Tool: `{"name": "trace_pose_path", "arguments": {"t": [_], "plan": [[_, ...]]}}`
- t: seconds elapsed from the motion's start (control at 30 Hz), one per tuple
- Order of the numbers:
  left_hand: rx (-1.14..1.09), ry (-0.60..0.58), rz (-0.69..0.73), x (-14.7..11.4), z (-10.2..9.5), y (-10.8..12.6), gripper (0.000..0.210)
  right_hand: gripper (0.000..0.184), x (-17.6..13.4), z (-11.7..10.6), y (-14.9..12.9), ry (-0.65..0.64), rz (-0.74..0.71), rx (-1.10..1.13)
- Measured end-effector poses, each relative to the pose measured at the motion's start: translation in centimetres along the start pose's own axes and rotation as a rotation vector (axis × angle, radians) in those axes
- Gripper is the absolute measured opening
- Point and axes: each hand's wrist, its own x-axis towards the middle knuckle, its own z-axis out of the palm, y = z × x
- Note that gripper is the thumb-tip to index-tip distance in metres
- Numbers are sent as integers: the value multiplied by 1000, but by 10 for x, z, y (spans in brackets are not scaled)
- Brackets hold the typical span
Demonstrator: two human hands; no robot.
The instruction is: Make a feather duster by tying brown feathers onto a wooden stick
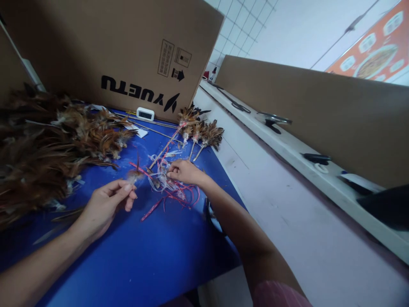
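Observation:
Between the thumb and fingers of my left hand [112,198] is a small brown feather [134,175] with a pale, fluffy base. My right hand [185,172] reaches into a tangle of pink and white plastic strips [179,192]; its fingers are pinched together, and what they hold, if anything, I cannot make out. Beyond that hand, a thin stick [166,149] with feathers bound at its far end lies across the table. Short feather bundles on sticks [211,135] rest beside it, near the wall. To the left of my left hand spreads a large heap of brown feathers [47,149].
The blue table [140,256] meets a white wall [255,170] on the right. A big cardboard box [137,47] stands at the back, with a small white digital display [145,114] before it. A ledge [287,140] on the right carries cables and dark objects.

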Motion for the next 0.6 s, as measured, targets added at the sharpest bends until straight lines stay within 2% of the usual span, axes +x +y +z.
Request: {"name": "trace_pose_path", "arguments": {"t": [0.07, 0.13, 0.4, 0.6], "plan": [[-6, -5, 4, 0, 0, 0, 23, 7, 1, 4, -4, -15, 32, -73], [-13, -11, 8, 0, 0, 0, 23, 11, 2, 4, -3, -6, 64, -52], [-20, -25, 19, 0, 1, 0, 23, 5, -4, -15, 3, 118, 170, 627], [-15, -17, 20, -1, 1, 1, 24, 16, -16, -17, -1, 157, 186, 921]]}}
